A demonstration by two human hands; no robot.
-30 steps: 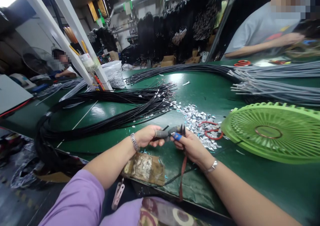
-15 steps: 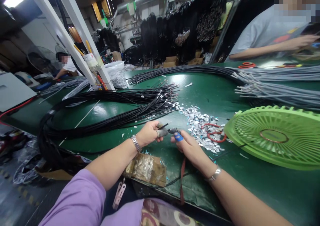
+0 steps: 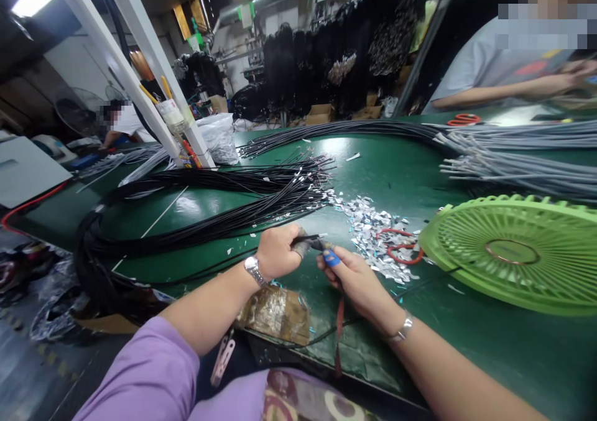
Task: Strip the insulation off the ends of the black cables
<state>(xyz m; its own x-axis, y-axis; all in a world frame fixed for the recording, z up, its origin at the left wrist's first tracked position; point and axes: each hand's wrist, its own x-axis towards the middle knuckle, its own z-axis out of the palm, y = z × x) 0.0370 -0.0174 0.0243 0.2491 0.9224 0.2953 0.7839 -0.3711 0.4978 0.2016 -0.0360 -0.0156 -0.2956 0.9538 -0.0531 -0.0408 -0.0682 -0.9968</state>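
Note:
My left hand (image 3: 277,251) is closed round the end of a black cable (image 3: 308,239), pinching it near its tip. My right hand (image 3: 352,277) is closed just right of it, with blue tape on a fingertip, holding a small cutting tool I can barely make out against the cable end. Both hands hover low over the green table (image 3: 382,172). A thick bundle of black cables (image 3: 196,212) loops to the left of my hands. A heap of silvery foil scraps (image 3: 368,231) lies just beyond my right hand.
A green fan grille (image 3: 517,253) lies to the right. Red-handled scissors (image 3: 396,247) sit among the scraps. Grey cables (image 3: 517,160) stretch along the back right, where another person's arm (image 3: 494,91) rests. A white post (image 3: 135,73) rises at the left. A taped cardboard piece (image 3: 275,312) lies at the table's edge.
Both hands have shifted slightly up and closer together. The left hand now pinches the cable tip against the right hand's tool.

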